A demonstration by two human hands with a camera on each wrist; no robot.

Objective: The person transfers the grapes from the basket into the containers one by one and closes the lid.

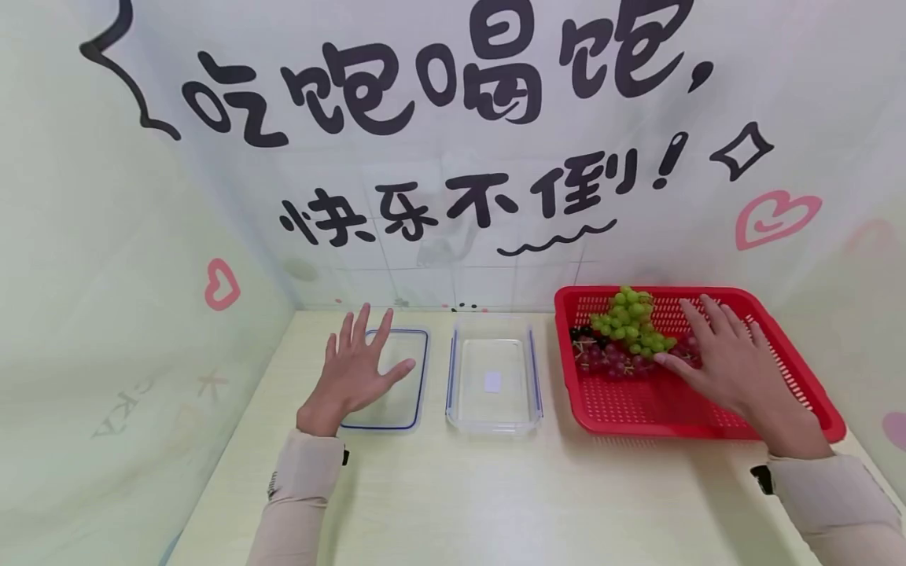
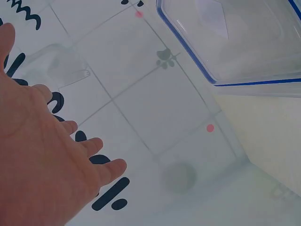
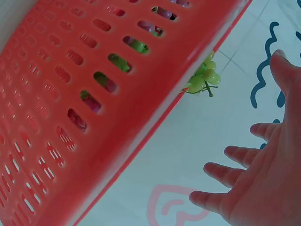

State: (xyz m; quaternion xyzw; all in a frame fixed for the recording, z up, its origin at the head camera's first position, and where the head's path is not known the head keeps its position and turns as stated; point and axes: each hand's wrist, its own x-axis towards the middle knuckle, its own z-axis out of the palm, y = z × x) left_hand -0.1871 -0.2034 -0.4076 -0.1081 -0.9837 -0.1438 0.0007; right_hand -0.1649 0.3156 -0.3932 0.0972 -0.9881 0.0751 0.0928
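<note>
In the head view my left hand [image 1: 354, 373], fingers spread and straight, hovers over a clear flat lid [image 1: 403, 397] with a blue seal, hiding part of it. A clear rectangular food container [image 1: 495, 393] with blue edging stands beside the lid. My right hand [image 1: 736, 369] is held with extended fingers above a red perforated basket [image 1: 708, 428]. Green grapes [image 1: 626, 318] lie inside it, on top of dark red grapes [image 1: 609, 360]; the hand covers some of these. Both wrist views show each hand, left [image 2: 56, 141] and right [image 3: 263, 160], holding nothing.
The pale wooden table [image 1: 453, 487] carries the lid, container and basket in a row near its back edge. A white printed cloth [image 1: 439, 189] with black characters hangs behind, and similar cloth [image 1: 106, 314] encloses both sides. A few black grapes [image 1: 582, 333] sit at the basket's left.
</note>
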